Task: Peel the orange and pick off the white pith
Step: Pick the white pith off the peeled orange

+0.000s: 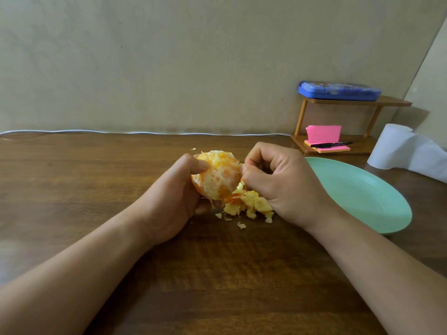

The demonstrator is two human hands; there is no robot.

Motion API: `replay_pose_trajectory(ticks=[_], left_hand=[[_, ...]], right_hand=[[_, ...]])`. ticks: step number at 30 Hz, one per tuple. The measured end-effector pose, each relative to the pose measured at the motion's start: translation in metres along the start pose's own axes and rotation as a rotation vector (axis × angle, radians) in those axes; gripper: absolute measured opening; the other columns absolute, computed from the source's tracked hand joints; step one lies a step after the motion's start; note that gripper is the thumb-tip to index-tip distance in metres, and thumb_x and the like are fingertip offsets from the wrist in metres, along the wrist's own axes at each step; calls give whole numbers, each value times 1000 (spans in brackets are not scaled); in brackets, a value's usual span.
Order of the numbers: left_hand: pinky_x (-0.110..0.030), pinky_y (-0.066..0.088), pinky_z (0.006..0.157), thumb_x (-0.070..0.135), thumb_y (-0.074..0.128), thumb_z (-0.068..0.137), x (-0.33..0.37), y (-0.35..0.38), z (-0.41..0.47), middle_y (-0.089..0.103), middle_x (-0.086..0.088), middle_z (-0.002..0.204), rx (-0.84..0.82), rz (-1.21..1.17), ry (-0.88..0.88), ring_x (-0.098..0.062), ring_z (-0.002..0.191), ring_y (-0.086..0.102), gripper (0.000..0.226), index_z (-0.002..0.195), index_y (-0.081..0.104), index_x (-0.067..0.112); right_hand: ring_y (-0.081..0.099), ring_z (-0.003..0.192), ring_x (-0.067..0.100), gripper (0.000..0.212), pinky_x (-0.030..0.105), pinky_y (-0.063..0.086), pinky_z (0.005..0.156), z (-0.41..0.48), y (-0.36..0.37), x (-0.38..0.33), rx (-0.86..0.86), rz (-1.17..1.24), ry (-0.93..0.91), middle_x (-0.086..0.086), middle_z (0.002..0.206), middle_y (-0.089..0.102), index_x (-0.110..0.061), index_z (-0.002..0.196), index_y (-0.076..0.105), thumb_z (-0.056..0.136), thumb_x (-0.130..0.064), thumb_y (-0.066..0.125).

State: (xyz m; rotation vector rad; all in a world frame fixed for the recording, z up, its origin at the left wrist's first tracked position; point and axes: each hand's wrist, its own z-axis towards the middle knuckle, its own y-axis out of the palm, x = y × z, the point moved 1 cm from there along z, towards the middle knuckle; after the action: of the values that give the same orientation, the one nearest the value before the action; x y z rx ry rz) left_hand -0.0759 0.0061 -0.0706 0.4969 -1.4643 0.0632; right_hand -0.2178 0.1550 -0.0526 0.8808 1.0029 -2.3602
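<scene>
Counter (96, 194): dark wood-grain surface; it carries everything listed below.
Orange (217, 176): near centre of view, raised above the counter in the left hand. The rind is mostly off. The exposed flesh is patched with white pith.
Left hand (174, 197): at 9 o'clock of the orange, clenched round it from the left and beneath. The thumb (199, 166) lies across the upper left of the fruit. The other fingers curl under it and are mostly hidden.
Right hand (278, 180): at 3 o'clock of the orange, fingers curled tight. Thumb and forefinger pinch together against the fruit's right edge. Whether a strand of pith sits between them is too small to tell.
Peel scraps (251, 205): a heap on the counter at 5 o'clock of the orange, partly under the right hand, with small flecks scattered just beside it.
Plate (362, 194): pale green, on the counter at 3 o'clock, just beyond the right hand.
Paper roll (391, 148): white, at 2 o'clock, past the plate, with a sheet trailing off to the right.
Wooden rack (391, 102): at 1 o'clock against the wall. A blue case (338, 90) lies on top; pink notes (324, 132) and a black pen (331, 144) sit below.
</scene>
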Motion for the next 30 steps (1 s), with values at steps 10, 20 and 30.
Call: replay_pose_trajectory(ticks=[10, 20, 30], left_hand=[[-34, 35, 66, 38, 54, 78, 2, -5, 0, 68, -13, 98, -22, -86, -20, -24, 70, 55, 58, 126, 66, 8], [-37, 17, 70, 41, 49, 81, 4, -9, -2, 64, -21, 119, -86, -191, -5, -28, 77, 54, 59, 125, 69, 7], [-27, 46, 49, 42, 48, 81, 7, -8, -2, 64, -22, 116, -171, -305, -3, -26, 70, 55, 58, 122, 69, 7]], right_hand=[[62, 75, 30, 16, 39, 53, 66, 2, -3, 0, 12, 66, 31, 13, 76, 66, -5, 85, 69, 98, -13, 69], [57, 61, 3, 16, 16, 46, 58, 3, -3, -2, 4, 130, 45, 13, 74, 67, 1, 87, 68, 100, -10, 67], [56, 62, 5, 16, 18, 46, 58, 3, -4, 0, 23, 159, 34, 15, 74, 65, 1, 86, 67, 99, -7, 67]])
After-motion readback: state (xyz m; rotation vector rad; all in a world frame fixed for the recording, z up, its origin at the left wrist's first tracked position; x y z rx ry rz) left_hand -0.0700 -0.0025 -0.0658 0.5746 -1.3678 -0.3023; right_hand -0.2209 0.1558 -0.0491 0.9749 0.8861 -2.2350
